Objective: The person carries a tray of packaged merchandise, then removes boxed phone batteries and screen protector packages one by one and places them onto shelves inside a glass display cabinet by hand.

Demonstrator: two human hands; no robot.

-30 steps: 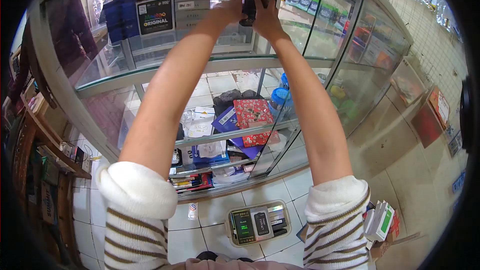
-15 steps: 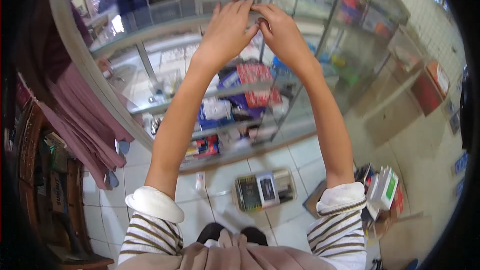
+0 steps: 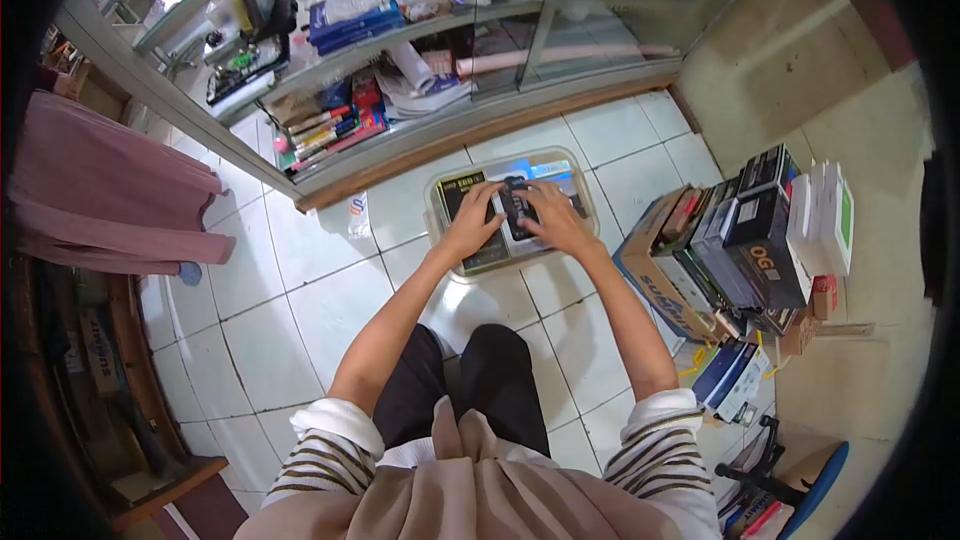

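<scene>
On the floor in front of me stands a shallow clear plastic container (image 3: pixel 440 262) holding boxes. Over it, my left hand (image 3: pixel 474 224) rests with fingers apart near a black box (image 3: pixel 487 252) with yellowish lettering. My right hand (image 3: pixel 556 218) is spread over a white box with a dark panel (image 3: pixel 515 208), its fingers and thumb touching the panel. The left fingertips reach this box's left edge. Whether either hand grips it, I cannot make out. A blue-and-white item (image 3: pixel 540 170) lies behind the hands in the container, partly covered.
A glass display cabinet (image 3: pixel 400 140) with stationery stands ahead. To my right are a Summit carton (image 3: pixel 655 285) and stacked boxes (image 3: pixel 765 245). A small white packet (image 3: pixel 358 214) lies on the tiles. At left are a wooden shelf (image 3: pixel 100 360) and hanging pink cloth (image 3: pixel 110 180).
Both hands have come down from in front of the cabinet's upper shelves to the container on the floor. They were together and are now apart. My view has lowered.
</scene>
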